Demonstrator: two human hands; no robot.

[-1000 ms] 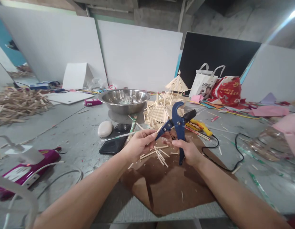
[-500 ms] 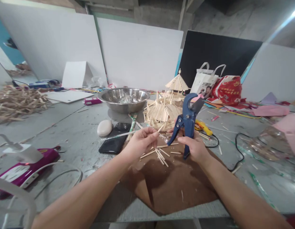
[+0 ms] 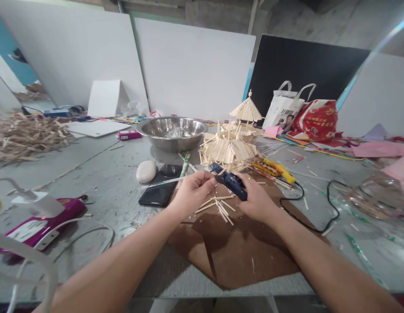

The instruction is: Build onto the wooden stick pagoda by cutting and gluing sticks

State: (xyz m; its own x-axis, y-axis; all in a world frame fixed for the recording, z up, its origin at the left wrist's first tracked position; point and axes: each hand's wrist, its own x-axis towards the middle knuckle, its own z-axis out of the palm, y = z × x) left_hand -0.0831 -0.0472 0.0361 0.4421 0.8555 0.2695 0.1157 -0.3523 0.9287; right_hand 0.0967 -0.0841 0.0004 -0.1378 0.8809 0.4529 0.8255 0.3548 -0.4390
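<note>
My left hand [image 3: 197,188] is closed in a pinch, fingertips at the blade of a blue ratchet cutter [image 3: 233,183]. The thin wooden stick it holds is mostly hidden by the fingers and the cutter. My right hand [image 3: 258,195] wraps round the cutter's handles, its jaws turned toward the left fingertips. Below the hands, several short cut wooden sticks [image 3: 224,211] lie on a brown sheet [image 3: 234,256]. Just behind the cutter stands a model pavilion [image 3: 229,150] built of sticks, with a pointed roof [image 3: 246,109].
Left of my hands lie a black phone [image 3: 158,195] and a white rounded object [image 3: 146,171]. A steel bowl [image 3: 172,143] stands behind them. To the right are a yellow corded tool [image 3: 280,171] and its black cable. A purple power strip [image 3: 63,213] sits far left.
The blue cutter has tipped from upright to lying over leftward, its jaws now meeting the left fingertips. My right hand has turned with it. The left hand stays pinched.
</note>
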